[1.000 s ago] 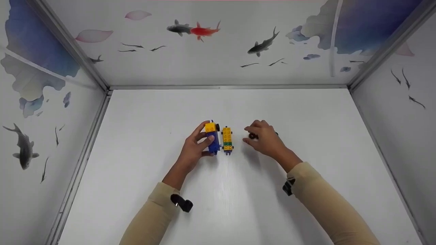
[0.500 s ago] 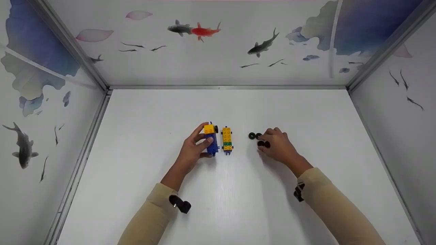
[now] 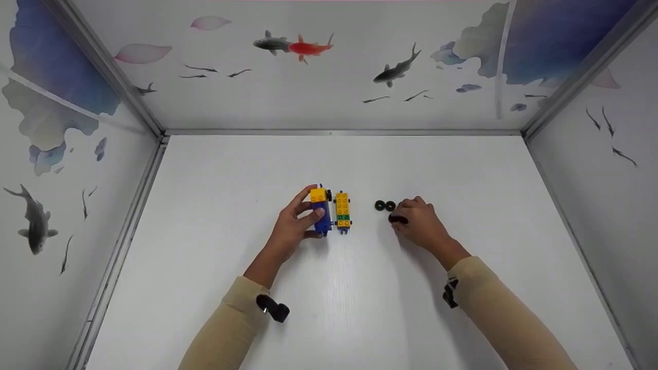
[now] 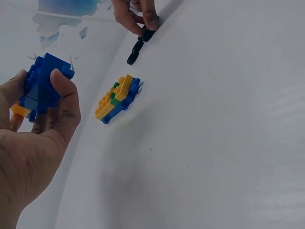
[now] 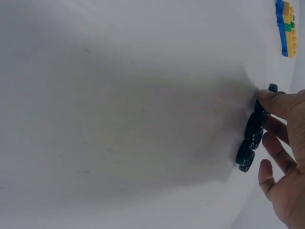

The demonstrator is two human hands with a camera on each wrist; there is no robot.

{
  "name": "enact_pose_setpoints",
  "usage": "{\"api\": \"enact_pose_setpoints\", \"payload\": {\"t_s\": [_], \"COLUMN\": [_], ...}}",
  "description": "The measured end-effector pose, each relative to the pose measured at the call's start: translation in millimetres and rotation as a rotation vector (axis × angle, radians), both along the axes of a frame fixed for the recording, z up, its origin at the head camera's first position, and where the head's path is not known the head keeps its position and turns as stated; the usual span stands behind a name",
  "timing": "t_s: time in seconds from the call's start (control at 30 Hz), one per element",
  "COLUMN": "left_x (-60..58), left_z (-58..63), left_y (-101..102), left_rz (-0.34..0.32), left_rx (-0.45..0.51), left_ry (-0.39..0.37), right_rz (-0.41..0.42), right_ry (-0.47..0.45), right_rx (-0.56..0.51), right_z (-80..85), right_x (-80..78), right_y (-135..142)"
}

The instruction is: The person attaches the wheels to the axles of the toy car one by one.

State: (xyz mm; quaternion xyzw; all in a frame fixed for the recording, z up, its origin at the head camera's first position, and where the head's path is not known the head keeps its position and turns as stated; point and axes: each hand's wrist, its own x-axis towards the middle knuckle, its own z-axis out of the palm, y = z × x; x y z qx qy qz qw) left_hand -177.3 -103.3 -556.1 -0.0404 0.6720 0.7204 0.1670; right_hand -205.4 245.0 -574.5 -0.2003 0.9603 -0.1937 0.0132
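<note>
My left hand (image 3: pixel 293 226) grips a blue and yellow toy-brick vehicle (image 3: pixel 323 224) above the table, thumb across its blue side. One black wheel (image 3: pixel 329 195) sits at its far right end. Just right of it on the table lies a second toy-brick vehicle (image 3: pixel 342 204), yellow and green on a blue base with side pegs and no wheels on them. Farther right, my right hand (image 3: pixel 424 224) pinches a black toy wheel (image 5: pixel 260 108) between thumb and fingertip, at table level. Several more black wheels (image 5: pixel 245 152) lie under and beside its fingers in the right wrist view.
Two loose black wheels (image 3: pixel 385 205) lie just left of the right hand. White walls painted with fish (image 3: pixel 396 67) enclose the white table (image 3: pixel 231 169) at the back and both sides.
My right hand has moved right and toward me, uncovering two wheels, and its fingers have closed on a wheel. My left hand keeps holding the blue and yellow vehicle, nearly still.
</note>
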Motion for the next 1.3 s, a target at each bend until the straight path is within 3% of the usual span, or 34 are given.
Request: {"api": "enact_pose_setpoints", "payload": {"t_s": [0.5,0.9,1.3], "left_x": [1.8,-0.4,1.3], "left_z": [-3.2,0.0,-0.9], "left_y": [2,3,4], "left_rz": [-0.006,-0.003,-0.011], "left_rx": [0.04,0.035,0.037], "left_ry": [0.001,0.005,-0.012], "right_rz": [-0.013,0.001,0.015], "right_ry": [0.04,0.079,-0.003], "right_rx": [-0.036,-0.107,-0.201], "right_z": [-4.9,6.8,22.2], "right_x": [4.2,1.3,5.0], "right_y": [-2,-8,-30]}}
